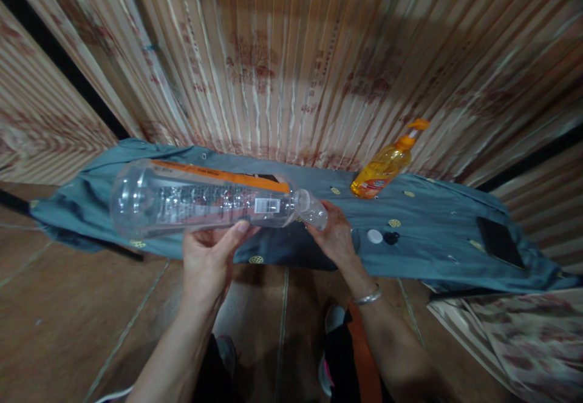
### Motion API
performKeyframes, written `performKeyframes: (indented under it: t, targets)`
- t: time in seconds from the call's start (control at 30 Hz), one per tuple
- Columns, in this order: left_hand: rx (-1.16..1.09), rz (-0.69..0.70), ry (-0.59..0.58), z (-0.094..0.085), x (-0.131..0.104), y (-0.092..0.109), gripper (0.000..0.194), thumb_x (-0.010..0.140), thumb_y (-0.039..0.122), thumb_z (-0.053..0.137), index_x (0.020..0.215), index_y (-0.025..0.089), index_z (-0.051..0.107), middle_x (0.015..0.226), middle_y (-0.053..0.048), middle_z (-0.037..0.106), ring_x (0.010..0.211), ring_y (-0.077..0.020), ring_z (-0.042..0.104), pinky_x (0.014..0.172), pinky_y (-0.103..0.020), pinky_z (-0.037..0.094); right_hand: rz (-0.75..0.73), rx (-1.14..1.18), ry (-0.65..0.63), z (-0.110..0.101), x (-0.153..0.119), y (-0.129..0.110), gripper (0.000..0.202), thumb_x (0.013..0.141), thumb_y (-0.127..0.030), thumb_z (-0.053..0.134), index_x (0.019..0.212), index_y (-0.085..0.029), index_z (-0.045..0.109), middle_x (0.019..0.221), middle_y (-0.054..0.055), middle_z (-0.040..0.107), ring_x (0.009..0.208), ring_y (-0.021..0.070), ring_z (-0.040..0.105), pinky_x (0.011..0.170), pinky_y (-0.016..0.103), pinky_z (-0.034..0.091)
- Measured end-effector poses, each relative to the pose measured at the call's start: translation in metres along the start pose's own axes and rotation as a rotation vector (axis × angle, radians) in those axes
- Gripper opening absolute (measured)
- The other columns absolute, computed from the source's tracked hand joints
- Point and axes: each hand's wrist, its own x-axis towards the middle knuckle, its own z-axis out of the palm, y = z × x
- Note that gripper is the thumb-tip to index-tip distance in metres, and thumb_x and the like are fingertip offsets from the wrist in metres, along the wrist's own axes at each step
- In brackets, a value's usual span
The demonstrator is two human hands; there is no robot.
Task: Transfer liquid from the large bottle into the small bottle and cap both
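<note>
My left hand (pixel 216 248) is closed around the underside of a large clear plastic bottle (pixel 204 199), its thumb near the barcode label. The bottle lies sideways in the air above the cloth, base to the left and neck to the right, with an orange band along its label. My right hand (pixel 334 233) grips a small clear bottle (pixel 314 209), whose mouth is up against the large bottle's neck. Whether the two mouths touch or stand slightly apart, I cannot tell. The fingers of my right hand are partly hidden behind the small bottle.
A blue-green cloth (pixel 423 251) covers the narrow table. On it stand an orange pump bottle (pixel 382 169), a white cap (pixel 375 236), a small black piece (pixel 392 237) and a dark phone-like slab (pixel 501 242). A pleated curtain (pixel 282 57) hangs close behind.
</note>
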Motion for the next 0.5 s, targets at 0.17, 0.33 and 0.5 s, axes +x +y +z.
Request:
performKeyframes:
  t: [0.17,0.33,0.5]
  targets:
    - [-0.016,-0.006,-0.001,0.0003,0.0002,0.0000,0.044,0.046,0.029,0.102,0.072,0.014,0.071,0.075,-0.003,0.078,0.072,-0.0180,0.075,0.070,-0.035,0.069,0.001,0.000,0.003,-0.0002,0.0003,0.0002,0.053,0.081,-0.033,0.071,0.129,-0.019,0.056,0.119,0.016,0.073,0.111,0.0339,0.069,0.096,0.054,0.059]
    - [-0.040,-0.029,0.012,0.0019,-0.0004,0.0004,0.044,0.045,0.029,0.103,0.072,0.015,0.071,0.075,-0.002,0.078,0.075,-0.0199,0.076,0.072,-0.038,0.069,0.021,0.010,-0.004,-0.0015,0.0012,-0.0012,0.053,0.079,-0.031,0.072,0.129,-0.017,0.057,0.117,0.016,0.073,0.110,0.0339,0.070,0.095,0.054,0.059]
    - [-0.048,-0.032,0.005,0.0041,-0.0012,0.0016,0.044,0.044,0.028,0.103,0.071,0.015,0.071,0.075,-0.001,0.077,0.077,-0.0197,0.076,0.074,-0.039,0.069,0.047,0.006,-0.015,-0.0016,0.0018,-0.0014,0.051,0.079,-0.033,0.072,0.126,-0.018,0.059,0.116,0.015,0.074,0.109,0.0339,0.071,0.095,0.053,0.060]
